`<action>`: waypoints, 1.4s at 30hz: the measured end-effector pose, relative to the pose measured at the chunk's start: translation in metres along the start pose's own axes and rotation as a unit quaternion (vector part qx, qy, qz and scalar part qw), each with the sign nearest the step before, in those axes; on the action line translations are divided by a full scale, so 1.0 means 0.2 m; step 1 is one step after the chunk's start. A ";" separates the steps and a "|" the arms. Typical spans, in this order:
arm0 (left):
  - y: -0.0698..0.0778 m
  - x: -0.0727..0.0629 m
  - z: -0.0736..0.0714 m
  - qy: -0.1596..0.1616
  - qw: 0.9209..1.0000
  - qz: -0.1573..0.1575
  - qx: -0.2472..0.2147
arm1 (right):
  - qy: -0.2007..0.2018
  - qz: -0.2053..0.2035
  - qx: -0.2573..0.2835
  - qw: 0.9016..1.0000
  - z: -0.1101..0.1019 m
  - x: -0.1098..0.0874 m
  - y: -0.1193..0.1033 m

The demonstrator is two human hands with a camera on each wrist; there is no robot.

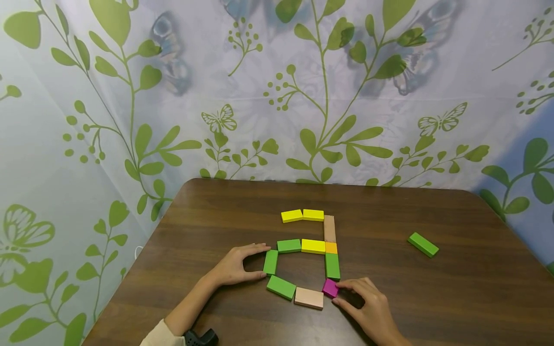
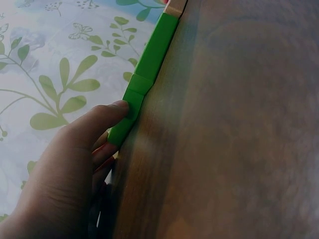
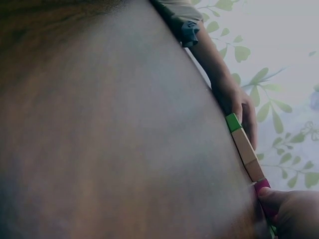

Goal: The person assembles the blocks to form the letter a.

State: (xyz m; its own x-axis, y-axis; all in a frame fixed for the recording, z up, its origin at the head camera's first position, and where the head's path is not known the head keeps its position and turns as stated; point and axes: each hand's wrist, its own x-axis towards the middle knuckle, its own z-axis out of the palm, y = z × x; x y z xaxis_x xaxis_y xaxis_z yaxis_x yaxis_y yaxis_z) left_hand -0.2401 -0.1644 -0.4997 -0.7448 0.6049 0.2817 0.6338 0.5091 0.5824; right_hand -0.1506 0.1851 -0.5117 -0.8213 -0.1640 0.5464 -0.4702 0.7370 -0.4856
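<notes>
My left hand (image 1: 235, 265) reaches in from the left, holding a green block (image 1: 270, 262) at its two ends between thumb and fingers. In the left wrist view the thumb presses against the green block (image 2: 119, 130). My right hand (image 1: 370, 305) pinches a small magenta block (image 1: 330, 288) at the lower right corner of a block outline. Beside the magenta block lies a pale wooden block (image 1: 309, 298), followed by a slanted green block (image 1: 281, 287). Above the magenta one, an upright-running green block (image 1: 332, 266) meets a small orange block (image 1: 331, 247).
A green block (image 1: 289, 246) and a yellow block (image 1: 313, 246) form the loop's upper side. Higher up, a pale block (image 1: 329, 228) leads to two yellow blocks (image 1: 302, 216). One loose green block (image 1: 423, 244) lies on the right of the brown table (image 1: 225, 206). A patterned curtain (image 1: 242, 91) hangs behind.
</notes>
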 end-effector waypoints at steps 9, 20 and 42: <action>0.00 0.00 0.01 0.004 1.000 0.004 0.000 | 0.017 -0.045 0.051 0.998 -0.04 0.00 -0.01; -0.01 -0.01 0.00 0.004 1.000 0.002 0.004 | -0.029 -0.168 0.120 0.978 0.03 0.09 -0.06; -0.01 0.00 0.00 0.001 1.000 0.006 0.008 | -0.071 -0.206 0.099 0.971 0.11 0.12 -0.07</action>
State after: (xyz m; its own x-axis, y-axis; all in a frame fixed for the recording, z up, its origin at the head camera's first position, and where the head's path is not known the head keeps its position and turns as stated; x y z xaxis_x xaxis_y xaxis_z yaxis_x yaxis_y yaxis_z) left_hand -0.2413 -0.1648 -0.5010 -0.7372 0.6102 0.2900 0.6461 0.5113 0.5667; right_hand -0.1713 0.1572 -0.5069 -0.5793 -0.5177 0.6296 -0.8101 0.4510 -0.3746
